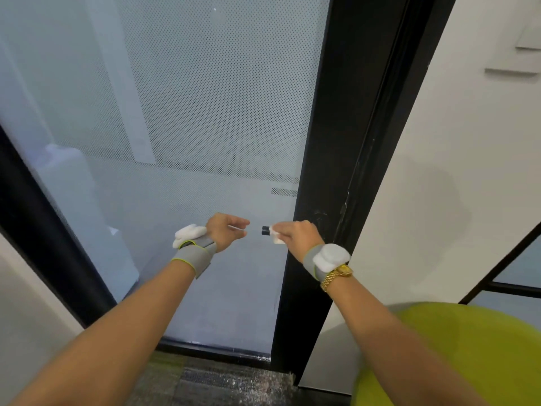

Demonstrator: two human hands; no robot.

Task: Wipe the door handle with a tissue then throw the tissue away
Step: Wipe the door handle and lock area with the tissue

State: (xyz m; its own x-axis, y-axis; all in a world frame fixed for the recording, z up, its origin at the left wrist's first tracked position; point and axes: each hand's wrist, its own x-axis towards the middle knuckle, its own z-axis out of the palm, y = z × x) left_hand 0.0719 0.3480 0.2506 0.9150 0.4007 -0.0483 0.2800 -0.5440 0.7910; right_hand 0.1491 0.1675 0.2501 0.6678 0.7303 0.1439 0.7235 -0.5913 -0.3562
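1. Gripping the black door handle (265,230) through a white tissue (276,235), the right hand (298,235) curls its fingers round both.
2. Left hand (225,231) hovers just beside the handle's free end, fingers loosely apart, not touching it.
3. Handle juts from the black door frame (330,142); frosted glass door (175,112) behind.
4. Green seat (468,356) at lower right.

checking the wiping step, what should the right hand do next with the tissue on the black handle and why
Probably slide the right hand and the crumpled white tissue leftward along the black cylindrical door handle. The tissue is wrapped round the handle under the fingers, yet the handle's tip is bare beyond it, so that end looks unwiped. The left hand hovers nearby, off the handle.
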